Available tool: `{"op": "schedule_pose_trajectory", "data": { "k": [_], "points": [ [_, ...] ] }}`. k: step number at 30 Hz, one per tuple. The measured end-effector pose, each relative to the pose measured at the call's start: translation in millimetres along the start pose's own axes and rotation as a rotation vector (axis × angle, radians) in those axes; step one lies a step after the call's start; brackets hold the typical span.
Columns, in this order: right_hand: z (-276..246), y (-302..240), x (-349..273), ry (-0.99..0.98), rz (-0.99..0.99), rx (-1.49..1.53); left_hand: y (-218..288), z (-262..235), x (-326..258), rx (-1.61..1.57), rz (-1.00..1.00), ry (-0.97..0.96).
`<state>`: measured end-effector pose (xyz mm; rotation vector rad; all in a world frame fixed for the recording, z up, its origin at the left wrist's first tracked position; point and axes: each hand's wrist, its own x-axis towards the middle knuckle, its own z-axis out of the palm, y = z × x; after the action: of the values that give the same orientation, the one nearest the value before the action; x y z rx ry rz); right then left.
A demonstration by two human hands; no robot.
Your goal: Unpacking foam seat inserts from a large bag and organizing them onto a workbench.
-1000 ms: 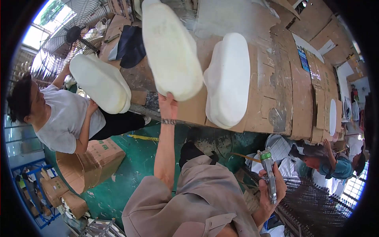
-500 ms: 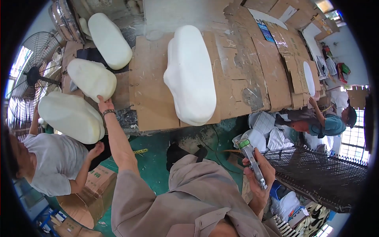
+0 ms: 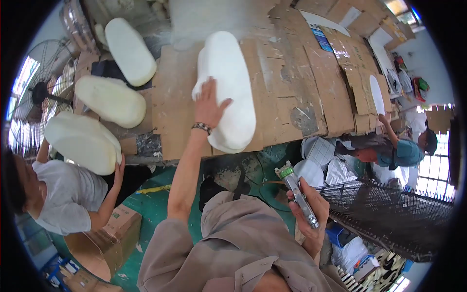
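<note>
A long white moulded foam piece (image 3: 236, 92) lies on cardboard at the middle of the table. My left hand (image 3: 210, 108), with a bracelet at the wrist, rests on its left side, fingers stretched out and thumb apart. Over the floor to the right, away from the table, my right hand (image 3: 314, 207) is closed around a metal hand tool (image 3: 300, 197) with a green ring, which looks like a spray gun. Three more cream-white foam pieces are at the left: a far one (image 3: 130, 52), a middle one (image 3: 112, 101) and a near one (image 3: 80, 141).
A co-worker in a grey shirt (image 3: 68, 194) stands at my left, hands on the near foam piece. Another person in teal (image 3: 408, 153) works at the far right. Around me are a large fan (image 3: 39, 92), a cardboard box (image 3: 109, 238) and a dark mesh rack (image 3: 384, 209).
My left hand has left the middle foam piece at left and moved right onto the long central one. The co-worker's hand now touches the near piece. My right hand still holds the tool.
</note>
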<state>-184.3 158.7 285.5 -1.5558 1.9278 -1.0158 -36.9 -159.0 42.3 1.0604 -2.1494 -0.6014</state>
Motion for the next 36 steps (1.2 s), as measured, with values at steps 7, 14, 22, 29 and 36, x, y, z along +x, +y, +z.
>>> {"op": "schedule_pose_trajectory", "data": {
  "k": [7,14,22,29,36],
  "points": [
    [-28,16,-31,0.110,0.089,-0.005,15,32,-75,-0.289,-0.655,-0.087],
    [-49,44,-33,0.001,-0.085,0.216,16,52,-143,-0.666,-0.942,0.050],
    [-63,62,-60,0.075,-0.151,0.238,10,49,-116,-0.393,-0.857,-0.054],
    [-62,80,-90,0.147,-0.150,0.217,19,47,-84,-0.372,-1.057,-0.147],
    [-61,81,-99,0.138,-0.162,0.205,10,47,-89,-1.008,-0.963,0.015]
  ]
}}
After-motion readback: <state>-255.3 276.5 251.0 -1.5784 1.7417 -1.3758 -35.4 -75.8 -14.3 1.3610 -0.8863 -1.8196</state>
